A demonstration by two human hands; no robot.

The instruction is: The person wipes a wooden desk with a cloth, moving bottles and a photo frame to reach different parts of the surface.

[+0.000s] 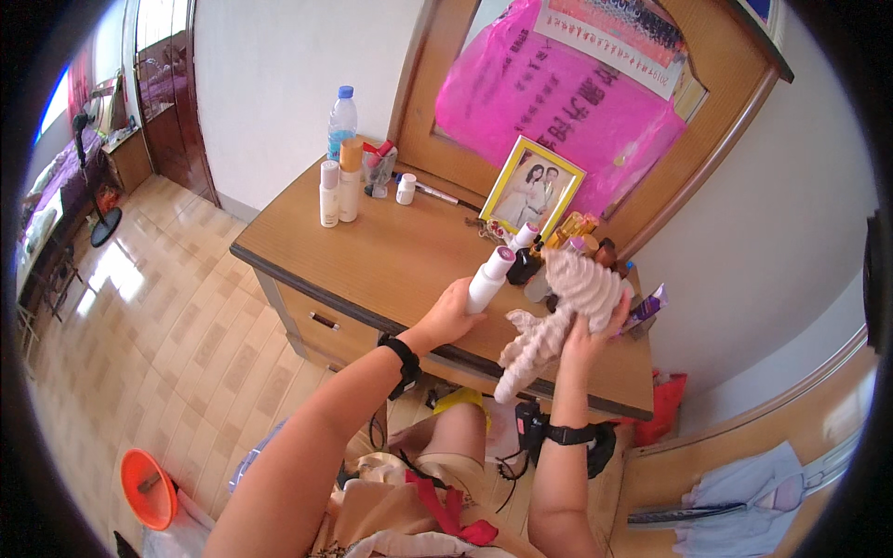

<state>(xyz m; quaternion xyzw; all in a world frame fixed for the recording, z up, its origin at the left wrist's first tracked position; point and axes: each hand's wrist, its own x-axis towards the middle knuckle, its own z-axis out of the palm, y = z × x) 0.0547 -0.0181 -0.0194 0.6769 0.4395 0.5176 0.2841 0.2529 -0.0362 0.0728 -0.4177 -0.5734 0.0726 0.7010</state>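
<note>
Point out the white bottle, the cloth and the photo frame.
white bottle [487, 280], head view, on its body.
cloth [569, 299], head view, on its bunched middle.
photo frame [533, 193], head view, on the picture.

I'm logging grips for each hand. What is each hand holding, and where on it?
Left hand grips the white bottle by its lower end. Right hand holds the beige cloth near its middle.

Wooden dresser [391, 251] under bottles [337, 181], photo frame [533, 193]

pink printed plastic bag [558, 102]: over mirror | white-red printed sheet [619, 37]: above it
</note>
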